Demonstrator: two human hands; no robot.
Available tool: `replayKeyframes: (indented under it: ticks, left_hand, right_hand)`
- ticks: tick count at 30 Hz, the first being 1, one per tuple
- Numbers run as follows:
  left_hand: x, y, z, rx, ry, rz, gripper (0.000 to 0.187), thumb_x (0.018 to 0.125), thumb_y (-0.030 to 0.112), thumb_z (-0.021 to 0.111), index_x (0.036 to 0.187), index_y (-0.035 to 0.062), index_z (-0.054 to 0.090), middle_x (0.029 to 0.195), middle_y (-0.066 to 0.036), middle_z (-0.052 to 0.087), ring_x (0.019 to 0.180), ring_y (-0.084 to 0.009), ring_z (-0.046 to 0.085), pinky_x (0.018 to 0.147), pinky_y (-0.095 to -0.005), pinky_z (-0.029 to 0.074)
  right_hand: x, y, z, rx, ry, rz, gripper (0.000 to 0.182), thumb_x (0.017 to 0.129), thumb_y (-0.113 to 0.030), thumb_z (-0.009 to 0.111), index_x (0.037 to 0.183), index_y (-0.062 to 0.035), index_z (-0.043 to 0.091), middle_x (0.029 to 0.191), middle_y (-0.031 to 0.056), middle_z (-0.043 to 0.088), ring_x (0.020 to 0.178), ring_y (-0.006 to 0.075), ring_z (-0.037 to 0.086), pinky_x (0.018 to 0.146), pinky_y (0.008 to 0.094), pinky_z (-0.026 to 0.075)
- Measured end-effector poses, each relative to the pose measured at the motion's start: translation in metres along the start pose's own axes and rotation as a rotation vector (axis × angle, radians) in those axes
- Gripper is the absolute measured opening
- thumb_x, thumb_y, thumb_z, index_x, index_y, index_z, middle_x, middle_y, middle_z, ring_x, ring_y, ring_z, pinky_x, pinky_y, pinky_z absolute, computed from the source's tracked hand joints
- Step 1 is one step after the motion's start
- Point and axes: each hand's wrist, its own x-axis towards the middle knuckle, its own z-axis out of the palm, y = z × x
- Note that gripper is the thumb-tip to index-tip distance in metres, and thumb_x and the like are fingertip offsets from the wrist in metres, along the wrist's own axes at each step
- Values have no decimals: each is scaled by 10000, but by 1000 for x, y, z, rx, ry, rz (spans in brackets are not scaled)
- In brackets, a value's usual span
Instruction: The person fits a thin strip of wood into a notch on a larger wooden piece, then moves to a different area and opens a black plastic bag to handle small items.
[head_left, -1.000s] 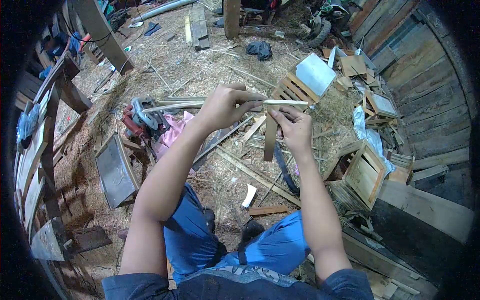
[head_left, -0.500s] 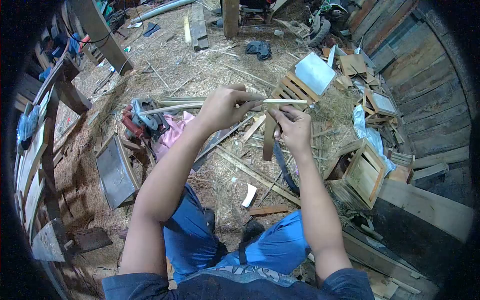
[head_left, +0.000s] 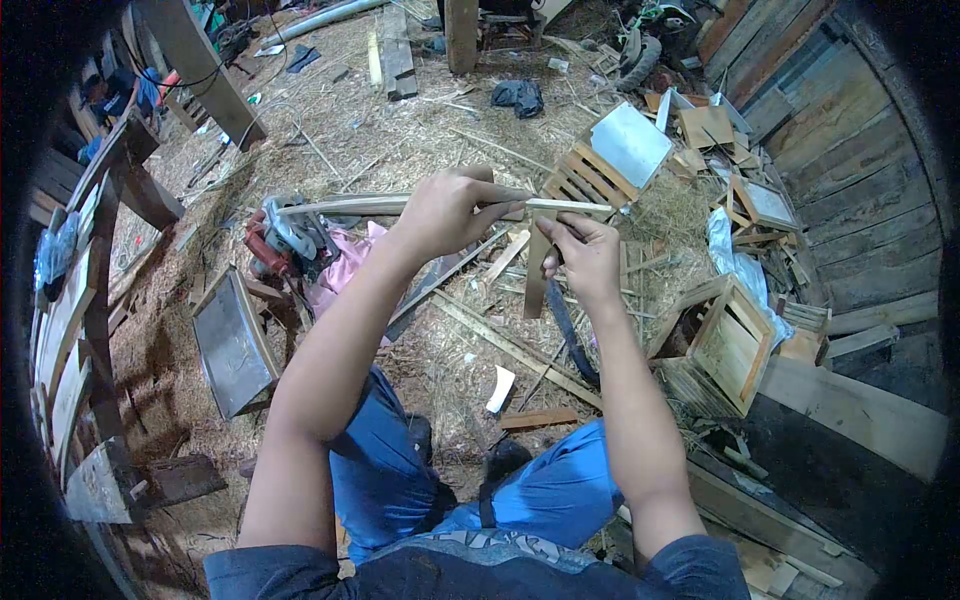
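My left hand (head_left: 455, 212) is closed around a long thin wooden strip (head_left: 345, 207), which runs out to the left past the circular saw. Its right end reaches the piece in my other hand. My right hand (head_left: 586, 258) pinches an L-shaped wooden piece, which looks like a try square (head_left: 536, 285). Its brown leg hangs down and its pale bar (head_left: 572, 207) lies across the top, against or very near the strip's end. Whether the two touch is hard to tell.
A red and grey circular saw (head_left: 285, 240) rests beside a pink cloth (head_left: 345, 258) at left. Wooden frame boxes (head_left: 722, 345) stand at right, and a dark-panelled frame (head_left: 235, 345) at left. Wood offcuts (head_left: 515, 345) and shavings cover the floor. A plank wall (head_left: 860, 180) rises at right.
The left end of the wooden strip has shifted slightly. Both hands stay in nearly the same place and keep their hold.
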Motion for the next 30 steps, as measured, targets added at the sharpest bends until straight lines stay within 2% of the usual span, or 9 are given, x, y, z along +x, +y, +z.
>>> replayKeyframes:
  ticks: [4,8,13,16,17,20,24,28,30]
  left_hand:
    - [0,0,0,1,-10,2,325,875,218,743,1193,277,778,795,-67,623,704,-270,645,622,-408,510]
    - [0,-2,1,-13,-10,14,311,881,220,743,1185,271,781,801,-78,625,709,-272,646,628,-411,510]
    - [-3,-3,4,22,-42,-24,231,894,226,742,1116,227,806,800,-101,646,715,-291,652,650,-427,517]
    - [-8,-8,20,-48,-97,24,224,883,223,754,1097,182,809,815,-117,668,723,-307,658,670,-429,523]
    - [-14,-11,24,-77,-118,30,228,877,204,759,1091,140,805,832,-131,684,736,-319,665,684,-430,526]
    - [-41,-30,48,-127,-219,20,224,876,184,760,1087,127,804,824,-132,685,745,-318,670,680,-430,526]
    - [-78,-42,87,-152,-311,2,230,870,150,768,1097,138,804,817,-134,686,737,-296,677,679,-417,531]
    - [-111,-50,118,-223,-258,21,238,875,152,767,1111,145,803,800,-137,674,703,-294,664,639,-413,519]
    - [-125,-57,130,-213,-263,5,246,869,149,770,1113,146,802,810,-141,680,695,-294,667,632,-414,519]
  right_hand:
    - [0,4,2,22,-21,-76,207,952,-110,734,1053,70,742,813,73,731,560,90,641,478,255,508]
    - [4,11,2,60,-18,-23,188,961,-106,722,1050,58,750,837,78,744,640,99,666,550,261,533]
    - [10,45,9,-14,24,-238,149,947,-62,717,1013,65,756,885,86,766,783,106,686,695,261,542]
    - [0,65,6,-73,48,-115,126,942,-41,710,1008,50,765,893,74,769,769,91,675,677,259,535]
    - [-4,73,3,89,-54,-87,167,976,2,639,1103,83,713,905,88,746,788,111,688,643,252,544]
    - [-21,112,-2,45,-138,-46,176,975,8,629,1101,84,726,897,93,746,784,104,677,657,254,531]
    - [-49,154,9,-38,-23,2,153,935,-17,667,1019,54,773,858,42,751,730,84,669,644,269,561]
    - [-62,201,15,-107,-12,-42,154,920,-9,665,1010,57,771,871,59,758,732,95,671,686,294,595]
    - [-64,223,19,59,-23,25,159,920,-10,667,1027,53,768,891,57,764,745,97,677,691,290,579]
